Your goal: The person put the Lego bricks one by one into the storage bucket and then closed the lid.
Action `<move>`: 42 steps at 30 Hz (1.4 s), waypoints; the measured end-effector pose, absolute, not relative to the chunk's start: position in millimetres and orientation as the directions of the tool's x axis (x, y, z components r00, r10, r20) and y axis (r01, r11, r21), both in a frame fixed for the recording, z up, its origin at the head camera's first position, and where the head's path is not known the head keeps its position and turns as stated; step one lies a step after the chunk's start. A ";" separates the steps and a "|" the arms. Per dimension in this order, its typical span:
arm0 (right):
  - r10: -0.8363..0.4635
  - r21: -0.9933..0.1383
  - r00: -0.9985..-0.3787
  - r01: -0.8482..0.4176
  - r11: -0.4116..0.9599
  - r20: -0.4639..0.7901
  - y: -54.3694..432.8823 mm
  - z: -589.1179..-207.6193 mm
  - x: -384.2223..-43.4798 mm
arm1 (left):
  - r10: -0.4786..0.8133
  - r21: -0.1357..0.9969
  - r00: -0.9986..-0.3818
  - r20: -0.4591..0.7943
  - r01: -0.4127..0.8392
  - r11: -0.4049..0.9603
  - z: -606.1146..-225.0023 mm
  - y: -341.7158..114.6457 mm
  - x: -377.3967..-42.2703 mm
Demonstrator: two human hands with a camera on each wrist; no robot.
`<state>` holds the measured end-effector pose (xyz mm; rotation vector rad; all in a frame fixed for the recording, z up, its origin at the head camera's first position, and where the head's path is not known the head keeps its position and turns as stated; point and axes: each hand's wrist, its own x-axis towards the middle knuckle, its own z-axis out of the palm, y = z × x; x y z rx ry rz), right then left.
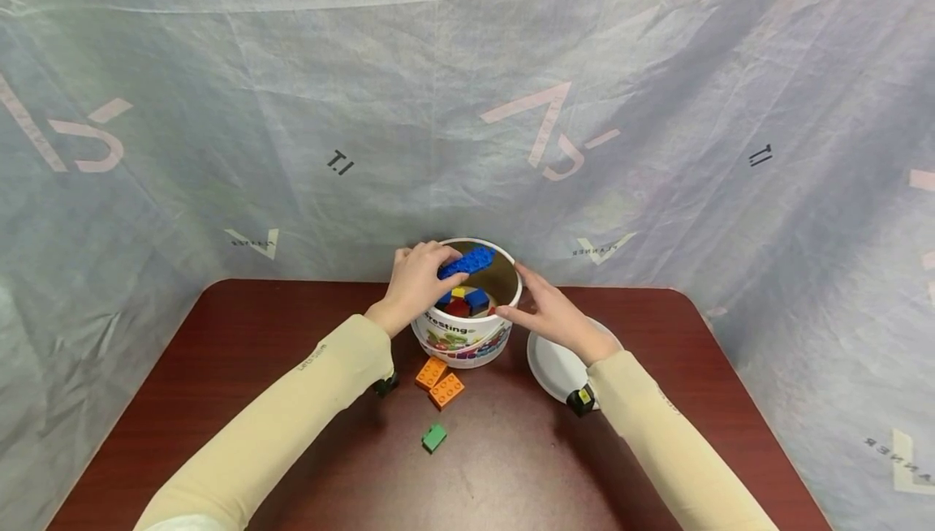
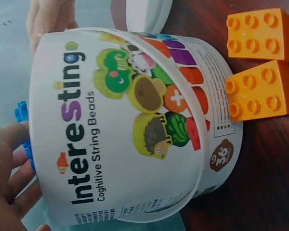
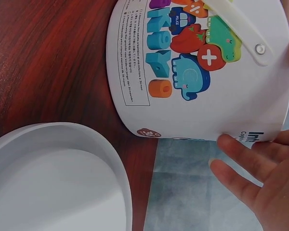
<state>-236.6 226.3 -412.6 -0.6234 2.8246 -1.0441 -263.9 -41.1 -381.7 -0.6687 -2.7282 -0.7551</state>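
Observation:
A white bucket (image 1: 467, 344) with printed toy pictures stands on the table, its mouth uncovered. My left hand (image 1: 422, 279) pinches a long blue studded brick (image 1: 475, 261) between thumb and fingers at the bucket's mouth. In the left wrist view only part of the blue brick (image 2: 21, 113) shows past the rim. My right hand (image 1: 551, 316) rests against the right side of the bucket, fingers fairly straight and spread, thumb near the front rim. Inside the bucket lie several bricks, among them a red brick (image 1: 458, 308) and a blue one (image 1: 477, 300).
Two orange bricks (image 1: 446, 390) lie in front of the bucket, with a small green brick (image 1: 434, 438) nearer me. A white round lid (image 1: 544, 364) lies on the dark red table (image 1: 329, 466), partly under my right forearm. A grey sheet (image 1: 438, 149) hangs behind.

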 end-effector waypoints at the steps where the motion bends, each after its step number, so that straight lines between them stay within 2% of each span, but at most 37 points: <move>1: -0.396 -0.640 -0.915 -0.350 0.684 0.077 226.5 -412.9 -236.7 | 0.375 0.416 -0.868 0.327 0.488 0.767 -382.5 -40.3 -264.3; 8: -0.396 -0.651 -0.915 -0.349 0.674 0.081 226.3 -413.6 -237.7 | 0.420 0.351 -0.857 0.301 0.508 0.786 -389.1 -35.7 -266.2; 20: -0.402 -0.646 -0.912 -0.354 0.676 0.079 226.7 -412.5 -238.8 | 0.415 0.337 -0.856 0.308 0.506 0.794 -389.9 -31.7 -269.0; 29: -0.410 -0.653 -0.907 -0.372 0.659 0.102 226.4 -414.1 -239.0 | 0.388 0.385 -0.869 0.307 0.486 0.785 -389.1 -38.2 -263.8; 42: -0.424 -0.673 -0.899 -0.382 0.633 0.111 226.2 -411.7 -237.0 | 0.382 0.459 -0.841 0.383 0.533 0.711 -391.3 -58.5 -243.1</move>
